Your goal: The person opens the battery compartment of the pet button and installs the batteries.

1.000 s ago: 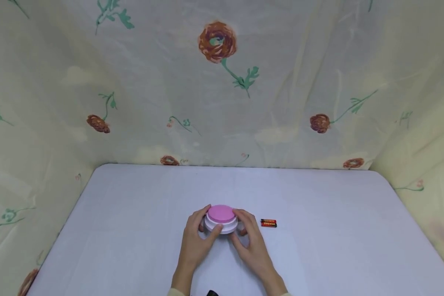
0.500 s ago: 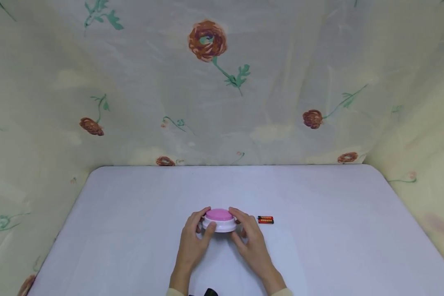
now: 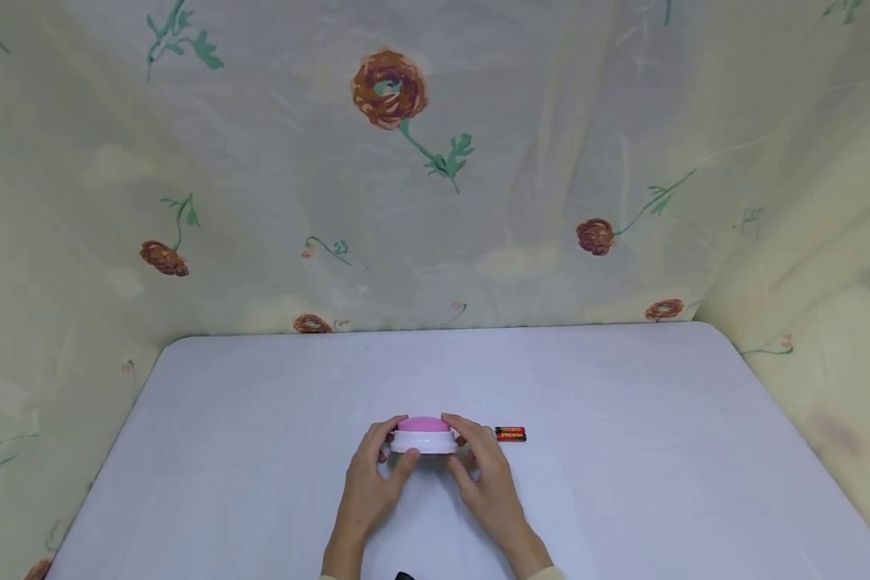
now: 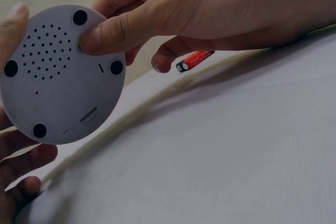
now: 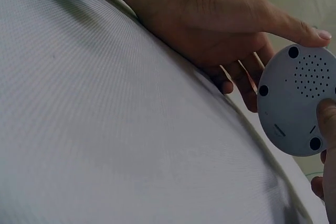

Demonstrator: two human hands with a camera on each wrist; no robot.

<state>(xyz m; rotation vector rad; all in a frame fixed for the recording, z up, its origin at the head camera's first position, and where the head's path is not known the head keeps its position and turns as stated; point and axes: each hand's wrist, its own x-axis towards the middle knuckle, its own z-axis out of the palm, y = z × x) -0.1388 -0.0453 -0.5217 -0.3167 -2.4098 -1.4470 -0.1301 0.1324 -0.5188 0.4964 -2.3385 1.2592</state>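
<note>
Both hands hold a round push button with a pink dome and white base [image 3: 424, 441] above the table. Its underside [image 4: 68, 100] faces back towards the person, showing a patch of small speaker holes, dark round feet and a slot. My left hand [image 3: 370, 483] grips the left side, its thumb on the rim near the holes. On the right side, my right hand [image 3: 491, 483] has its fingertips at the pink top and its thumb [image 4: 93, 40] pressed on the underside. Two red-and-black batteries [image 3: 511, 434] lie side by side just right of the right hand.
A white table [image 3: 261, 419] spreads out around the hands. Flower-patterned cloth [image 3: 522, 161] hangs behind it and along both sides. A small dark object [image 3: 403, 576] pokes in at the bottom edge of the head view.
The button has tipped so its pink top shows as a thinner band and the white side faces the head camera more. Both hands keep their hold; the head view has shifted slightly.
</note>
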